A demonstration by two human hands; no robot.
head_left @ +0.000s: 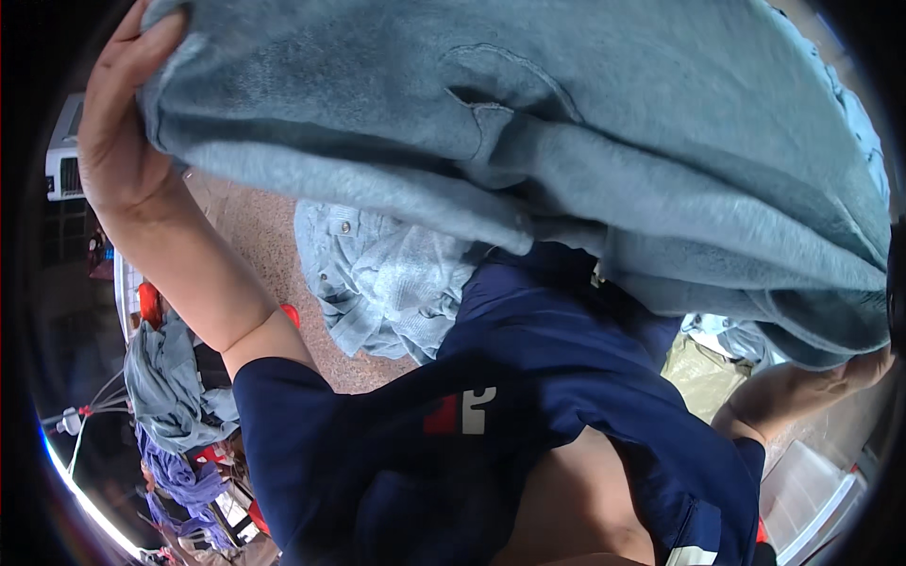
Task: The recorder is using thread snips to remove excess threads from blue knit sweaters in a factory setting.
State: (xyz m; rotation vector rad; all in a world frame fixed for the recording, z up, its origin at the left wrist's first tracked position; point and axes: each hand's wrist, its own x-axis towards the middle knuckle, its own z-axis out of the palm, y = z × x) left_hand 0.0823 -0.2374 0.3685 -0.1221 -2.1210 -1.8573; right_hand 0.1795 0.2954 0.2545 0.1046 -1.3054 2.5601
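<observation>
My left hand (125,123), ten o'clock, grips the grey-blue garment (651,104) spread across twelve. Right hand (861,366), three o'clock, at its edge; grip cannot be determined. Navy shirt (528,354): red-and-white print. Clear plastic box (800,492), four o'clock. Garment partly obstructs pale-blue clothing (382,292), nine o'clock.

A speckled, brownish-grey hard floor (260,226) lies beneath; at the right it looks smoother and paler. At the upper left is a boxy white housing with a dark grille (64,141), against a dim area. A bright white strip of light (90,509) curves along the lower-left rim. A translucent, pale rectangular plastic bin (797,491) sits at the lower right.
</observation>
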